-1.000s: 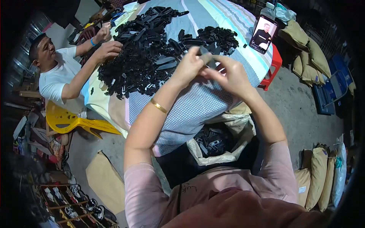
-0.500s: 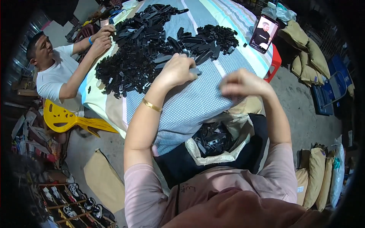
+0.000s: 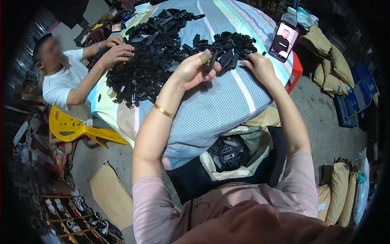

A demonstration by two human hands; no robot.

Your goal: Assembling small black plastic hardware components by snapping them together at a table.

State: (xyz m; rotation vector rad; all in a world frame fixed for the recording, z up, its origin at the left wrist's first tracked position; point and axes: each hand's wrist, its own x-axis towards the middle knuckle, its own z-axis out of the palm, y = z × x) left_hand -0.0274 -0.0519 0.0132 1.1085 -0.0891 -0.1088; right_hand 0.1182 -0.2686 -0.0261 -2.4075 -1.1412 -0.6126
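My left hand (image 3: 190,73), with a gold bracelet at the wrist and a tan wrap on the thumb, pinches a long black plastic part (image 3: 209,66) above the table's near side. My right hand (image 3: 263,69) is at the right edge of a heap of small black parts (image 3: 233,40), its fingers curled; whatever lies between the fingertips is hidden. Beside my left hand, larger black plastic parts (image 3: 229,59) lie loose on the cloth. Below the table edge, in my lap, an open white woven sack (image 3: 209,167) holds similar black parts (image 3: 228,152).
A patterned cloth covers the table (image 3: 199,118). Large heaps of black parts (image 3: 142,69) spread to the left, where a co-worker's hands (image 3: 118,53) touch them. A phone (image 3: 284,42) stands at the right edge by a red stool (image 3: 296,72). A yellow chair (image 3: 67,124) stands left.
My left hand has turned up and lifted, showing the black part in its fingers. My right hand has moved from above the near table edge forward to the small parts heap.
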